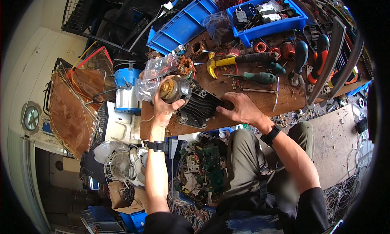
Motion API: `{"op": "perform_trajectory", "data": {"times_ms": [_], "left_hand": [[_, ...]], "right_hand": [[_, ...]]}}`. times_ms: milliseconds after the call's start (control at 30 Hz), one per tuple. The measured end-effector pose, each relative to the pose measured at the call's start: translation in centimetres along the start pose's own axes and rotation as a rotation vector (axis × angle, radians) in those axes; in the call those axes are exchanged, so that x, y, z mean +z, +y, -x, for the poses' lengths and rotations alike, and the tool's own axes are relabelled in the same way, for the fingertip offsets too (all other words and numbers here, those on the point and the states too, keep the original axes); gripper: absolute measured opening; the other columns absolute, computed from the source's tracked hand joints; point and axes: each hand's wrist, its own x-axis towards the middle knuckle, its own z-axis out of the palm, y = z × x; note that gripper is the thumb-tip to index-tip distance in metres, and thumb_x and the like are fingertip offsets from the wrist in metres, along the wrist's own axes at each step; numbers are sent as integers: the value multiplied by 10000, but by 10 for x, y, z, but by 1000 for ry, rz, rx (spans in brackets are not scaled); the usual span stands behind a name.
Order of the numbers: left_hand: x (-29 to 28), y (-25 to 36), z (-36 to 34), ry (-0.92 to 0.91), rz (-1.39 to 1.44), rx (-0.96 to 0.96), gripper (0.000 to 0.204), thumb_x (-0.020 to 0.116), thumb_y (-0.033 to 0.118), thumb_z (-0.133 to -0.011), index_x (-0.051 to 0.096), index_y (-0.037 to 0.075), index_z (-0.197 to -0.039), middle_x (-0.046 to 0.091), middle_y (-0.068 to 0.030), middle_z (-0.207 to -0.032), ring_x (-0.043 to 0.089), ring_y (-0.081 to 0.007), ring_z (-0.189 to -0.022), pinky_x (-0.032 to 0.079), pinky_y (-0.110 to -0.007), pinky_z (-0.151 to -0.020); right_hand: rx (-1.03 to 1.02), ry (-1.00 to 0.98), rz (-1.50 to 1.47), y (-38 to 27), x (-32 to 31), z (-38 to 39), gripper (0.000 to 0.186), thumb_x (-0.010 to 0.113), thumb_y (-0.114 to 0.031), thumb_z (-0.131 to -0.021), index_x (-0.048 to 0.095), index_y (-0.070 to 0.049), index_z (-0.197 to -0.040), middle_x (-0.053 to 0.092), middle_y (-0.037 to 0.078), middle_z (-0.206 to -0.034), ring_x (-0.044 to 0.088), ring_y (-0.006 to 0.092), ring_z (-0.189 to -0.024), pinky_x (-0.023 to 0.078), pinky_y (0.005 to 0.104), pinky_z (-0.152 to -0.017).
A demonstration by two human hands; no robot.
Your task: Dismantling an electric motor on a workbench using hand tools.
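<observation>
My left hand [164, 111] is closed round a round metal motor part with a brass-coloured ribbed centre [168, 89] at the front left of the wooden bench. That part adjoins a dark finned metal housing [198, 109], which lies tilted on the bench. My right hand [241, 110] has curled fingers at the housing's right end, gripping it. Behind lie a yellow-headed hammer [223, 61], a green-handled screwdriver [256, 77], a T-handled tool [276, 98], copper windings [185, 66] and clear plastic bags [156, 67].
Blue bins [264, 29] stand at the back, beside large handled tools [313, 63] on the right of the wooden bench [243, 120]. Left are a blue-and-white machine [126, 92] and a brown sheet [73, 116]. Below the bench lie circuit boards [199, 169], wire fans and a tangle of cables.
</observation>
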Motion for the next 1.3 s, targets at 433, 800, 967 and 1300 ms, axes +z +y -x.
{"op": "perform_trajectory", "data": {"times_ms": [433,800,967,1300], "left_hand": [[-19,-17,-19,70,-40,-41,1074,954,610,-699,549,4,-1488,636,-82,-1412,578,-200,-1305,407,-382,-1166],[-14,-17,-50,70,-15,-184,1011,851,652,-814,509,16,-1521,586,-92,-1461,525,-226,-1361,380,-398,-1173],[-12,-9,-61,83,51,-263,993,841,606,-830,484,8,-1537,568,-123,-1474,552,-258,-1343,455,-419,-1116],[-10,-9,-66,73,30,-231,819,799,594,-874,588,65,-1462,624,-96,-1397,609,-212,-1268,536,-418,-1037]], "right_hand": [[36,10,-39,-1,0,0,404,684,-367,-1014,645,20,-1125,699,257,-958,671,462,-901,514,519,-766],[-20,95,66,11,5,-1,339,643,-312,-1054,617,1,-1182,703,246,-966,665,460,-916,512,538,-782],[1,101,66,13,10,-3,354,643,-320,-1057,613,-3,-1213,704,243,-964,667,458,-919,511,540,-785],[3,101,89,13,9,-3,374,658,-320,-1048,613,-1,-1239,709,236,-949,664,452,-883,512,532,-768]]}}
